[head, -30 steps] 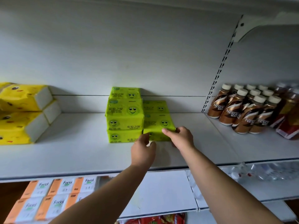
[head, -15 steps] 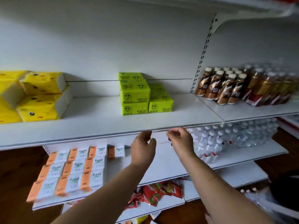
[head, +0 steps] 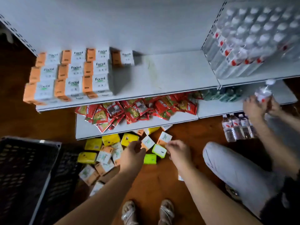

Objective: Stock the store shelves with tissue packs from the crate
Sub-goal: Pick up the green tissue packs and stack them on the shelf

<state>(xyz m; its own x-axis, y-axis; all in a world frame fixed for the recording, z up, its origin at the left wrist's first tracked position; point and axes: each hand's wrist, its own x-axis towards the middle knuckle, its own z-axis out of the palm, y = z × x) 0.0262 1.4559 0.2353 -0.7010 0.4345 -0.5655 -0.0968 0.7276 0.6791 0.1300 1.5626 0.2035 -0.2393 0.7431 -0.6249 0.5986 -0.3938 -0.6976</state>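
L hand point(head: 132, 151), R hand point(head: 177, 151) over loose tissue pks point(head: 105, 157), crate point(head: 24, 168) at L

Shelf point(head: 170, 75), left: you've got ten orange-and-white Facial packs point(head: 71, 82) showing on top. That's three rows of three, plus one alone to their right.

Floor point(head: 154, 184), loose:
- Yellow packs point(head: 111, 139): four plain, maybe a fifth under the shelf lip.
- Lime-green packs point(head: 159, 151): two.
- Loose orange-and-white packs point(head: 147, 142): about eight, some overlapping.

Floor, right: roughly four water bottles point(head: 237, 127) standing.

Red snack packets point(head: 138, 109): heaped, too many to count.

Black crate point(head: 24, 176), near left: one or two, can't tell.
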